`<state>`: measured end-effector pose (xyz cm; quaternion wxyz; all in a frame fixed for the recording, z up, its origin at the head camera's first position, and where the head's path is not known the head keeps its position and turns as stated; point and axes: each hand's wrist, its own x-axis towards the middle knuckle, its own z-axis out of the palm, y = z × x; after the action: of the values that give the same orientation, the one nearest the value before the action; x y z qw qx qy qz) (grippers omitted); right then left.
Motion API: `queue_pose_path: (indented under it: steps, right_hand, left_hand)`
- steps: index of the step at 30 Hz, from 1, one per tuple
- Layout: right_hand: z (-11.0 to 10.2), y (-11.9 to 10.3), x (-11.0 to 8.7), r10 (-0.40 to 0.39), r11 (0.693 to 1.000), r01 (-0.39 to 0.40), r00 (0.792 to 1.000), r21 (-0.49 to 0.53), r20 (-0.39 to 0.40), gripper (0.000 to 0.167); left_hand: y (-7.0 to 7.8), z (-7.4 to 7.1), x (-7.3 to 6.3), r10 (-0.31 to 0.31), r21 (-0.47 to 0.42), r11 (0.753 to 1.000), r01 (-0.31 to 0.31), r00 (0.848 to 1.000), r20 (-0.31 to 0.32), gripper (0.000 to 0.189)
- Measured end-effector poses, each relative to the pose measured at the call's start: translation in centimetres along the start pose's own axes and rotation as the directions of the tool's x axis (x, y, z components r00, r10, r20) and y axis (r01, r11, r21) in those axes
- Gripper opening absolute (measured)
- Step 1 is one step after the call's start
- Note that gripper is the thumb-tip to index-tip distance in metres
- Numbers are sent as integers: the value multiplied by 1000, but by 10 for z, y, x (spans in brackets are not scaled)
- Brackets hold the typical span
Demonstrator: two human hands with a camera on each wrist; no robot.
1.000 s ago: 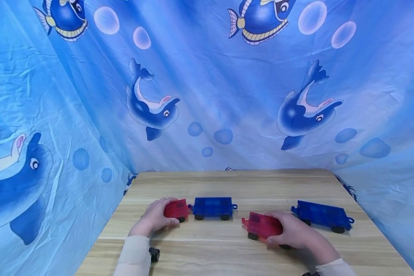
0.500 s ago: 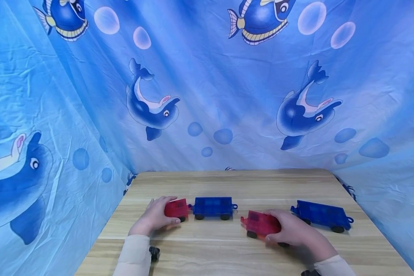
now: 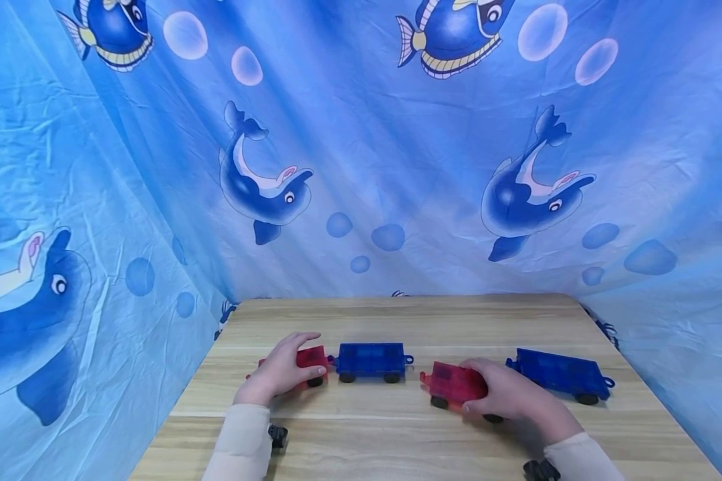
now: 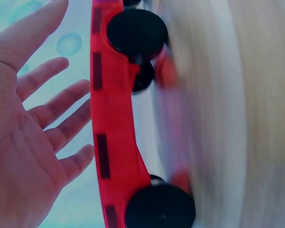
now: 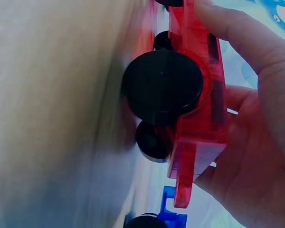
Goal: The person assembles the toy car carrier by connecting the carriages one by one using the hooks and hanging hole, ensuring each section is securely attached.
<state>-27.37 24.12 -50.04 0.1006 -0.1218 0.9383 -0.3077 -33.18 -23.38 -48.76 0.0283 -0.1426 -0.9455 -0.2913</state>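
Observation:
My left hand (image 3: pixel 279 374) spreads over a red toy train car (image 3: pixel 314 357) on the left. In the left wrist view its fingers (image 4: pixel 61 107) are straight and the thumb stands away from the red side. The right end of this car meets the hook of a blue toy train car (image 3: pixel 371 361). Thumb and fingers of my right hand (image 3: pixel 508 394) grip a second red toy train car (image 3: pixel 448 382), slanted, its hook pointing left. Black wheels (image 5: pixel 164 85) show along its side in the right wrist view.
Another blue toy train car (image 3: pixel 561 374) lies at an angle just beyond my right hand. All the cars are on a wood-grain table (image 3: pixel 397 441). A blue sea-print curtain (image 3: pixel 361 167) hangs behind and beside the table.
My left hand has lifted its fingers from the left red car and moved slightly right, showing more of its rear. The right hand has shifted its red car slightly up and left.

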Motion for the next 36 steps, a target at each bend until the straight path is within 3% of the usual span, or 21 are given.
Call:
queue_pose_path:
  steps: [9,24,36]
  right_hand:
    - [-4,-2,10,-8,997,9,1000,-79,12,83]
    - [-7,-8,30,16,998,-15,1000,-64,17,77]
    - [-6,-11,32,45,997,-46,999,-56,-12,80]
  left_hand:
    - [19,6,14,80,-30,996,-80,997,5,67]
    - [52,27,34,202,-23,979,-202,978,40,62]
    - [74,52,41,215,-42,976,-213,974,64,66]
